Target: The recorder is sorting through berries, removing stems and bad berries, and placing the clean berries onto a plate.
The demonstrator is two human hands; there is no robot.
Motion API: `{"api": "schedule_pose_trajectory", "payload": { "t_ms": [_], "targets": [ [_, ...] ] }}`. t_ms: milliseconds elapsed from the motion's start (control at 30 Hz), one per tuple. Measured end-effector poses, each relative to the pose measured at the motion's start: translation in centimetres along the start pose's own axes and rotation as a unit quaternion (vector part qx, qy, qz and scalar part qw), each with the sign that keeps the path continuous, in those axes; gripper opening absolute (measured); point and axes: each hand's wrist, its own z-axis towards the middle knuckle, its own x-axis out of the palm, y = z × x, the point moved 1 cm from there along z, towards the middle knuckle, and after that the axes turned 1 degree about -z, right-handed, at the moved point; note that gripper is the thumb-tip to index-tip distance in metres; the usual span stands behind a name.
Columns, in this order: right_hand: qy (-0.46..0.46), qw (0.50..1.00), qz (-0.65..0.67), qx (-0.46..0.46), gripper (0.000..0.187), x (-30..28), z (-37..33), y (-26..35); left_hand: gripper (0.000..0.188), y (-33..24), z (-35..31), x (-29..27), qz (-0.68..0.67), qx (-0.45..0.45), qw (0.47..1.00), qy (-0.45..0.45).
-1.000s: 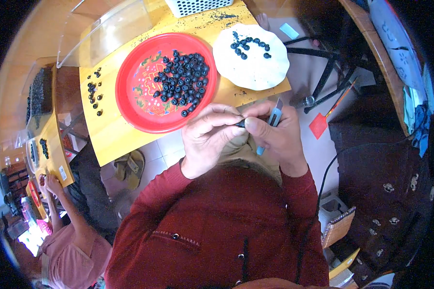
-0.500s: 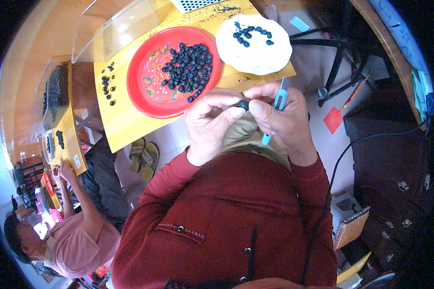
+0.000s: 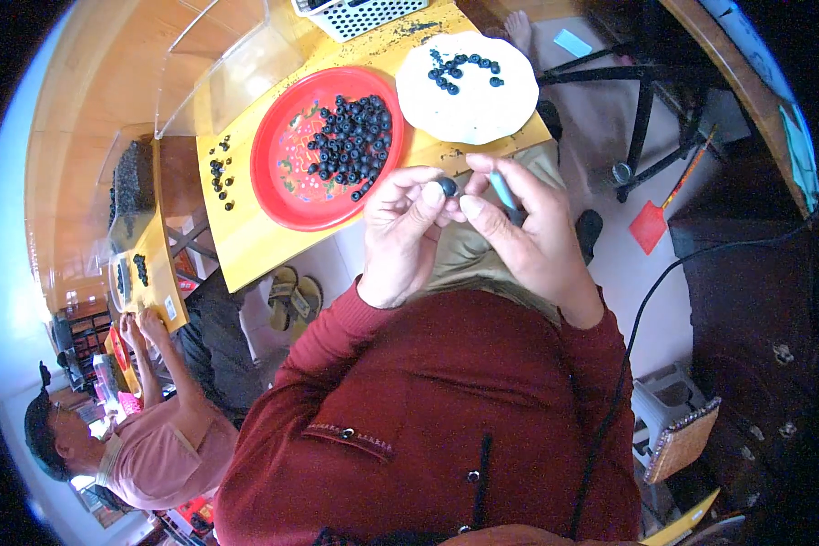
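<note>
Head view: my L hand (image 3: 399, 238) has a dark round piece (image 3: 447, 187) pinched btwn thumb + index, right at the tips. A sec ago my R hand (image 3: 539, 244) had its fingertips close up on it too; now R sits just beside, thumb + index spread w/ a gap. Looks like L alone bears the piece, tho can't tell for sure re R touching. Blue cutter (image 3: 502, 192) is tucked among R fingers, tipped the other way vs. ½ sec ago, when the blade stuck up; can't see blade now, so prob no cutting this instant.

Containers: red tray (image 3: 269, 150) is ahead-L of my grip, w/ a heap of dark pcs (image 3: 353, 136) mostly in its R half, pattern showing on the L. White plate (image 3: 464, 116), wavy rim, is straight ahead, just a few pcs (image 3: 474, 59) at its far side. White basket (image 3: 364, 20) w/ holes is furthest ahead, cut off by top edge, contents mostly hidden. Small loose bits (image 3: 217, 170) on the yellow table (image 3: 226, 250), L of tray, well apart from grip
</note>
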Motion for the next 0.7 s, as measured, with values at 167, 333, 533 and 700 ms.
{"api": "schedule_pose_trajectory", "payload": {
  "t_ms": [167,333,533,700],
  "targets": [
    [-0.034,0.986,-0.105,-0.122,0.036,-0.03,-0.34,-0.38,0.018,0.51,0.12,0.21,-0.024,-0.034,0.999,-0.008],
    [-0.038,0.978,-0.109,-0.177,0.03,0.0,-0.59,-0.81,0.017,0.68,-0.02,0.4,-0.028,-0.044,0.999,-0.004],
    [-0.029,0.977,-0.105,-0.184,0.03,-0.25,-0.81,-0.9,0.017,0.76,-0.24,0.49,-0.03,-0.05,0.998,-0.01],
    [-0.023,0.978,-0.102,-0.18,0.03,-0.35,-0.93,-0.78,0.017,0.72,-0.42,0.34,-0.021,-0.048,0.999,-0.01]
  ]
}}
